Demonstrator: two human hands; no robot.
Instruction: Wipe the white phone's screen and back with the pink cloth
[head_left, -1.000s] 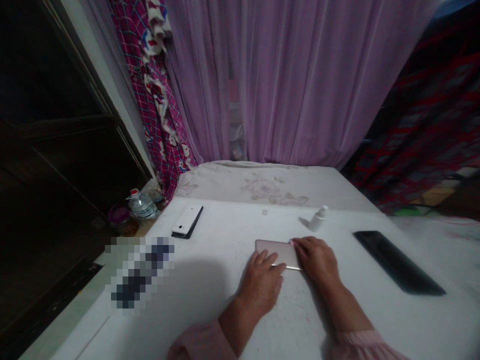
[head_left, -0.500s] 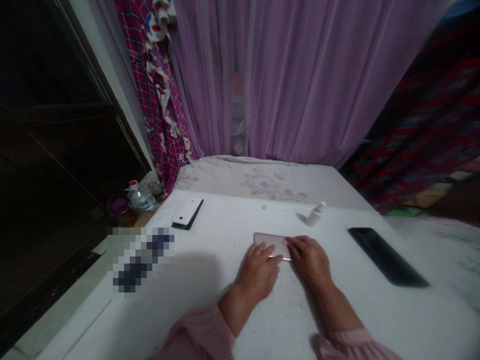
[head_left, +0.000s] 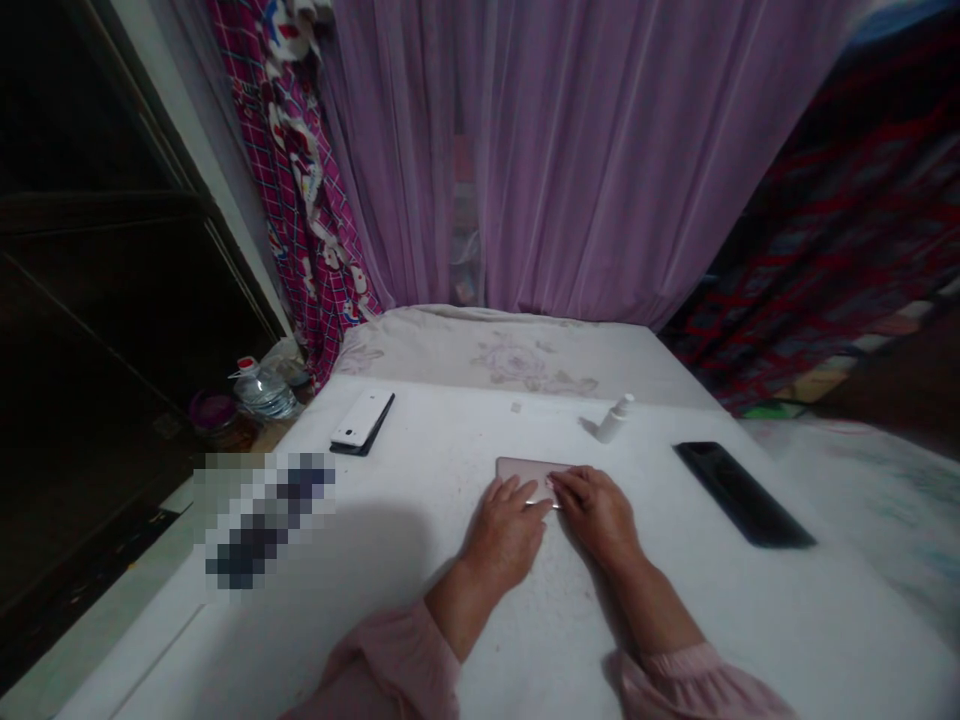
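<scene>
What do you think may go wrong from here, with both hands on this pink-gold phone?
The rose-gold phone lies flat under the left hand and the right hand. The white surface around it shows small specks, so sliding the phone might scratch it. The slim white spray bottle stands upright just beyond the right hand, so a careless move might tip it over.

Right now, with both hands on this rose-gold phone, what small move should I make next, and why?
Probably lift your right hand slightly off the rose-gold phone: it and your left hand lie across much of the phone, so little of its surface shows.
</scene>
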